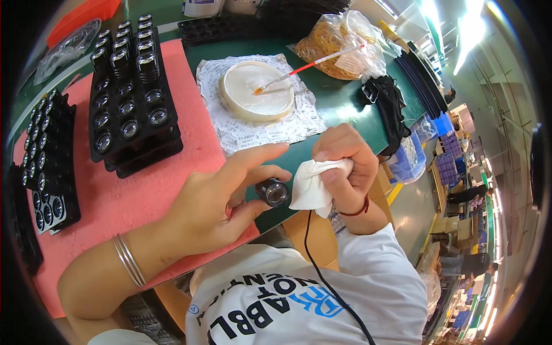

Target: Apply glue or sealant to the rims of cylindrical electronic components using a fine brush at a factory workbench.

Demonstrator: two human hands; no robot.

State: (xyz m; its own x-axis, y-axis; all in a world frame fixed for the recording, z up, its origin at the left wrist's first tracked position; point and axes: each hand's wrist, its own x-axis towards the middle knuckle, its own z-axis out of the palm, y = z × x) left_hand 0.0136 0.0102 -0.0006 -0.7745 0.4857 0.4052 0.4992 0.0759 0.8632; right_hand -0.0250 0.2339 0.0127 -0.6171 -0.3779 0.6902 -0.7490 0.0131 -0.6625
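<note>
Between the thumb and fingers of my left hand [215,201] is a short black cylinder with a clear lens [276,194] in its end, held above the table's front edge. The lens end faces up toward me. Close beside it on the right, my right hand [351,164] is closed around a crumpled white cloth [312,187]. The cloth hangs just right of the lens cylinder, with a narrow gap visible between them. To the left stands a black tray [135,141] filled with rows of similar lens cylinders, some taller than others.
A pink foam mat [195,158] covers the left of the green table [345,106]. Another loaded black rack [52,155] stands far left. Ahead, a round white dish [247,77] with a thin brush [310,65] lies on printed paper. Behind it sits a bag of rubber bands [339,46].
</note>
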